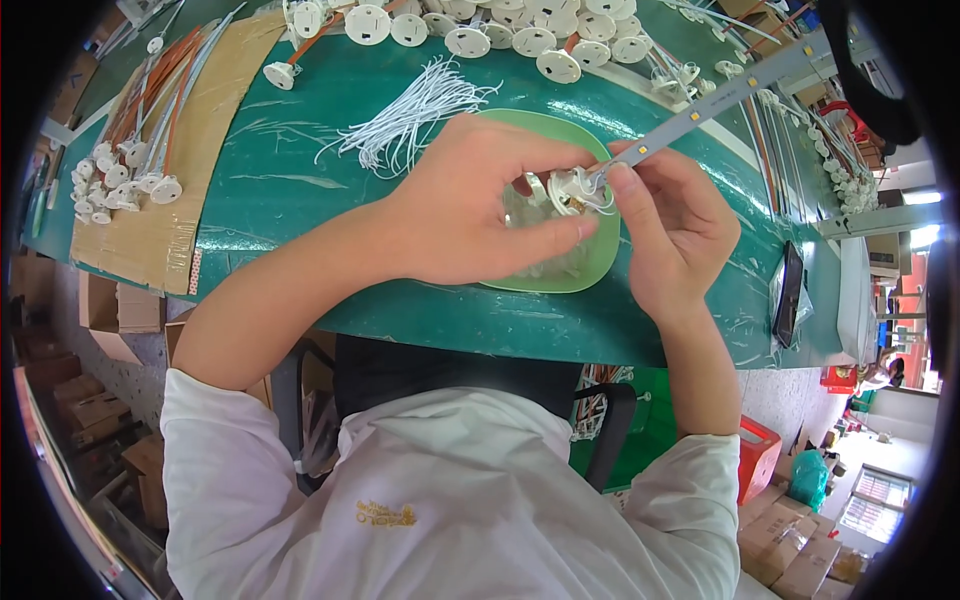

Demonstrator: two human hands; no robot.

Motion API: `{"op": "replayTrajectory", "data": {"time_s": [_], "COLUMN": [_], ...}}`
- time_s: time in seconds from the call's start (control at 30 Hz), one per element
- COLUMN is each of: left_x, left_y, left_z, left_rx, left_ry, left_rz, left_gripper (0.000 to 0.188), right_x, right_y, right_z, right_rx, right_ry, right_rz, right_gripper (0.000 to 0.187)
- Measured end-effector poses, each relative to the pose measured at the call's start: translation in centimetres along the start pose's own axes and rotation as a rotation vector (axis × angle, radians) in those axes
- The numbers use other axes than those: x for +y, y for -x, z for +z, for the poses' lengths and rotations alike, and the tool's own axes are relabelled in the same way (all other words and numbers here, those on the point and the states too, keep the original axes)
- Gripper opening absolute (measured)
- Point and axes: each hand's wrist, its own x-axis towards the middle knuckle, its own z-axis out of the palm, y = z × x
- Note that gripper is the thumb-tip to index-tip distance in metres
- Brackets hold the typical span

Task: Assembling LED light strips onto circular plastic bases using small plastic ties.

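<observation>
Above a light green bowl, my left hand grips a small white round fitting between thumb and fingers. The fingertips of my right hand pinch the near end of a narrow grey LED strip, which slants up to the right. Thin pale wires loop between the strip's end and the fitting; exactly where they join is too small to tell. Inside the bowl lie clear, shiny small pieces, partly hidden by my left hand. Just beyond that hand rests a loose bundle of white wires.
A heap of white round fittings lies at the far edge of the green table. On the left, a cardboard sheet carries fittings with orange and grey strips. A black flat object lies at the right.
</observation>
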Motion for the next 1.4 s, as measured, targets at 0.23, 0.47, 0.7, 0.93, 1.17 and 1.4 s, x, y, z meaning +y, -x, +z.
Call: {"op": "replayTrajectory", "data": {"time_s": [0.23,0.47,0.7,0.93,1.17,1.4], "left_x": [0.2,0.5,0.9,0.9,0.7,0.9], "left_y": [0.0,0.1,0.0,0.1,0.1,0.6], "left_z": [-0.2,-0.2,-0.4,-0.6,-0.6,0.8], "left_rx": [-0.044,-0.107,-0.113,-0.154,-0.206,-0.069], "left_ry": [0.026,0.006,-0.015,-0.001,0.164,0.599], "left_rz": [-0.050,-0.070,-0.153,-0.136,-0.162,-0.358], "left_gripper": [0.030,0.034,0.033,0.031,0.030,0.031], "right_x": [-0.6,-0.3,0.3,0.0,-0.1,-0.4], "right_y": [-0.1,-0.2,-0.2,-0.7,-0.4,-0.2], "right_z": [-0.2,-0.7,-0.4,-0.1,-0.6,-0.3], "right_rx": [0.018,-0.049,-0.038,0.034,-0.014,0.051], "right_ry": [-0.121,-0.101,-0.139,-0.328,-0.318,-0.018], "right_rz": [0.135,0.195,0.201,0.270,0.209,0.043], "right_gripper": [0.013,0.011,0.011,0.011,0.009,0.008]}}
